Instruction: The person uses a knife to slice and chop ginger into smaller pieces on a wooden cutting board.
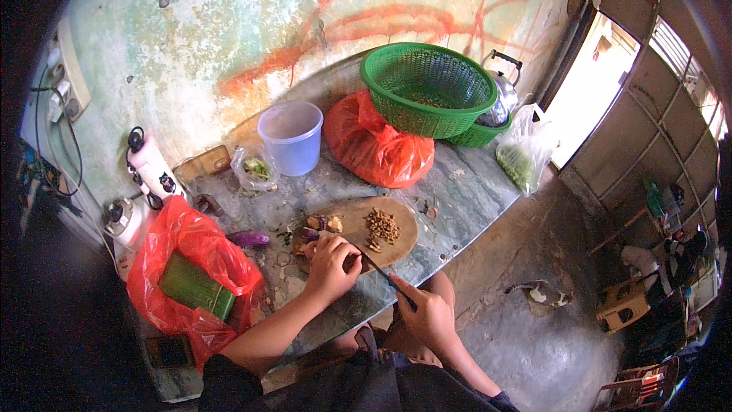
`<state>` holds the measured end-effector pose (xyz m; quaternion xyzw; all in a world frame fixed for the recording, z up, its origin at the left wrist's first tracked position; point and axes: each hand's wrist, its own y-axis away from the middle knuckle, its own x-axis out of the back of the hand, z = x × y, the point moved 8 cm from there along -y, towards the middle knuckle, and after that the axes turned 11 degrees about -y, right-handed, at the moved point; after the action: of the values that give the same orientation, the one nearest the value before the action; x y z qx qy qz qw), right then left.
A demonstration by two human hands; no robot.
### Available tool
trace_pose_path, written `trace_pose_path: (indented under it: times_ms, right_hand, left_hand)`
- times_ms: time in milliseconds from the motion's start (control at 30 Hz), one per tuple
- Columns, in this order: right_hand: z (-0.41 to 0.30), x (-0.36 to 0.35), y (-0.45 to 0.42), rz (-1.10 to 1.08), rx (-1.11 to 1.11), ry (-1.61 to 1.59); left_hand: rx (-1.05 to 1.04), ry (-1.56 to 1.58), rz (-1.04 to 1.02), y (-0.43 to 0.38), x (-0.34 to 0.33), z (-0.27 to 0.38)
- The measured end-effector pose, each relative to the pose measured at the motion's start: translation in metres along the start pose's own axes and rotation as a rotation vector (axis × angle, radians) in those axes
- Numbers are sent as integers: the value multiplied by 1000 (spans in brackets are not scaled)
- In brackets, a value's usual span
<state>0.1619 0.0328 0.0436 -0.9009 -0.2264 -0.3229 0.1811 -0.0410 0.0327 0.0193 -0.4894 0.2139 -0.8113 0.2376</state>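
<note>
My right hand (422,312) grips the dark handle of a kitchen knife (374,265). Its blade points up and left over an oval wooden cutting board (355,213). Close to the blade tip, my left hand (333,263) rests at the board's near left side with fingers bent; whatever lies under them is hidden. Brown-and-purple chunks (331,223) sit just beyond those fingers. A heap of finely chopped brown food (383,225) covers part of the board's right half. Left of the board lies a small purple eggplant (249,239).
A red plastic bag (189,226) with a green leaf-wrapped block (194,286) stands left. Behind are a blue bucket (291,140), a tied red bag (372,149), a green basket (429,83) and a bag of greens (521,154). A cat (540,294) lies on the floor.
</note>
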Motion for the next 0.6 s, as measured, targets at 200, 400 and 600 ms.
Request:
trace_pose_path:
  times_ms: [200,400,600]
  right_hand:
    - [4,2,-2,-6,-26,-8]
    - [4,-4,-3,-41,-102,-19]
    - [4,2,0,-36,-60,5]
  left_hand:
    - [2,-21,0,2,-5,-3]
    - [30,11,-35,3,-10,-10]
    - [13,-50,-17,0,-2,-3]
